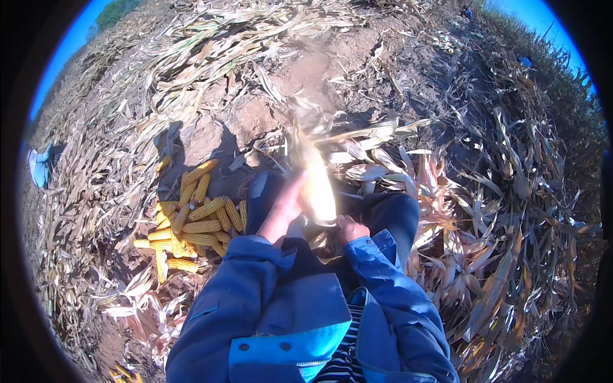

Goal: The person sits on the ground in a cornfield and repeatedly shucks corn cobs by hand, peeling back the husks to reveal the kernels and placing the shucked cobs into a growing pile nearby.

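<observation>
Between my knees stands a corn ear (320, 186) in pale husk, tilted and washed out by bright sunlight. Its upper end is blurred, with long dry husk leaves (378, 134) spreading from around it. My left hand (286, 207) grips the ear along its left side. Close against the lower right end is my right hand (352, 230), fingers curled; whether anything is inside them is hidden. To the left of my leg lies a pile of husked yellow corn ears (203, 226), several of them stacked across each other.
Stripped husks (445, 225) lie on the right, more husks (148, 311) at lower left. Dry corn stalks (206, 52) cover the ground ahead. A few ears (125, 373) lie at the bottom left edge. A person in light blue (40, 166) is at the far left.
</observation>
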The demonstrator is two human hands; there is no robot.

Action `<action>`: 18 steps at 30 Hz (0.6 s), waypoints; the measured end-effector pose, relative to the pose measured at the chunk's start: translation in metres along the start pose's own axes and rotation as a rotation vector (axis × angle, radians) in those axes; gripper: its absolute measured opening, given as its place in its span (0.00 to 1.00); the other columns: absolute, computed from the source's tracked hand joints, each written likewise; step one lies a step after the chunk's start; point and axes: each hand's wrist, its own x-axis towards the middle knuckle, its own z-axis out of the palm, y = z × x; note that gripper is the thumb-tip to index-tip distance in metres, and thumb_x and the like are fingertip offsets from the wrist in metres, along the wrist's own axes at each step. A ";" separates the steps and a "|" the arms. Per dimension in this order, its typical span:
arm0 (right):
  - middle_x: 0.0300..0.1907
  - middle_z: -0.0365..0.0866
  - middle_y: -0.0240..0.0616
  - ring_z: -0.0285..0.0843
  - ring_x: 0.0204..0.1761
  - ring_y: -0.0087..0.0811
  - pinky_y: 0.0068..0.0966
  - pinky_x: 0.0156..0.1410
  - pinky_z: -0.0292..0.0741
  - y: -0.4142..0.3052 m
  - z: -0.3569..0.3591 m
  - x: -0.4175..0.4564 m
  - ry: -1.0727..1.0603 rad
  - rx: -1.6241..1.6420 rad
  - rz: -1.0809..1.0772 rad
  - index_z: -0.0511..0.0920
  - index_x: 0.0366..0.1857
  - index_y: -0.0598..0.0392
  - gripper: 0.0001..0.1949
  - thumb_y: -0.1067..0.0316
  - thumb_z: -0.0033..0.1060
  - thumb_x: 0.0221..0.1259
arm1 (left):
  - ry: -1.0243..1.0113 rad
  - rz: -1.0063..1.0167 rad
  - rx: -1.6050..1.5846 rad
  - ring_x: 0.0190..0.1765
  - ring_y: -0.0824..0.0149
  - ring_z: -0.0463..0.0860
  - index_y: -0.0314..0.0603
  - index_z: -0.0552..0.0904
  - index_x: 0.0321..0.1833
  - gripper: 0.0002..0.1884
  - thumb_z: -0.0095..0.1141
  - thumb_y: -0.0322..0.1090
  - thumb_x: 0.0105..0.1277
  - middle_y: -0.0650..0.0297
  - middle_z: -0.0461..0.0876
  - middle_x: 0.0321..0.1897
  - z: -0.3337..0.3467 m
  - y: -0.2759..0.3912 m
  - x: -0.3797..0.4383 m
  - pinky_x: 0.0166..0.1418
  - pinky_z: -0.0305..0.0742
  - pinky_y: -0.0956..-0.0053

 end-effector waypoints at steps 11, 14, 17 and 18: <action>0.58 0.79 0.48 0.77 0.60 0.42 0.35 0.65 0.73 0.023 0.009 0.020 -0.330 0.691 0.045 0.70 0.63 0.59 0.42 0.53 0.82 0.41 | 0.090 0.009 0.105 0.54 0.59 0.82 0.36 0.74 0.61 0.25 0.58 0.37 0.60 0.55 0.81 0.52 -0.002 -0.017 -0.011 0.62 0.77 0.60; 0.58 0.78 0.48 0.76 0.61 0.41 0.35 0.66 0.71 0.024 0.035 0.034 -0.540 1.269 -0.023 0.70 0.62 0.63 0.46 0.53 0.87 0.35 | 0.092 0.006 0.143 0.54 0.59 0.82 0.34 0.74 0.61 0.26 0.55 0.39 0.61 0.55 0.81 0.52 -0.006 -0.013 -0.014 0.62 0.77 0.61; 0.58 0.78 0.48 0.76 0.62 0.40 0.34 0.68 0.71 0.050 0.060 0.043 -0.519 1.263 -0.001 0.67 0.64 0.63 0.50 0.53 0.89 0.32 | 0.061 -0.007 0.170 0.55 0.58 0.81 0.33 0.72 0.62 0.25 0.53 0.35 0.62 0.54 0.81 0.52 0.000 -0.017 -0.009 0.63 0.77 0.61; 0.58 0.78 0.48 0.76 0.62 0.39 0.34 0.67 0.71 0.040 0.067 0.047 -0.531 1.285 -0.011 0.67 0.64 0.63 0.50 0.53 0.88 0.32 | 0.061 0.014 0.261 0.55 0.58 0.81 0.33 0.72 0.62 0.25 0.52 0.34 0.62 0.54 0.81 0.52 -0.013 -0.015 -0.006 0.63 0.76 0.62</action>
